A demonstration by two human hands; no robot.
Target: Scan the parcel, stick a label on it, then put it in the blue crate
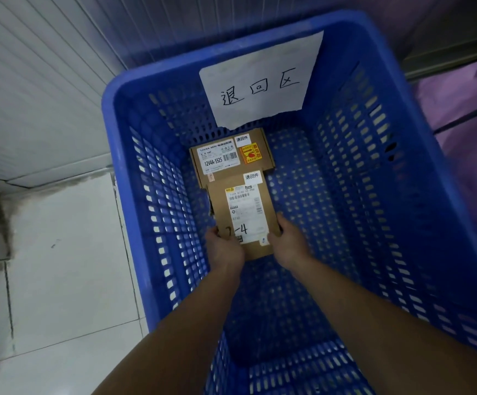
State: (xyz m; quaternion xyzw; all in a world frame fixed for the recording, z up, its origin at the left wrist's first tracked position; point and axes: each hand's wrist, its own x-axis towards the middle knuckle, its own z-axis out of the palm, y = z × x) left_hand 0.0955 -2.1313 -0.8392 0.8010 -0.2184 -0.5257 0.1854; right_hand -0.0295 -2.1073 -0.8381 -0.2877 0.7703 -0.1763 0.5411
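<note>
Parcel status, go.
Left hand and right hand both gripping the parcel, low inside the blue crate. White label on. Overlaps another parcel; nothing blocking.

Matt brown cardboard parcel (pixel 243 220) with paper labels; perforated glossy plastic blue crate (pixel 402 195).

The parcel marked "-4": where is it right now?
In the head view, the parcel sits low inside the blue crate, held by both hands, overlapping another parcel.
</note>
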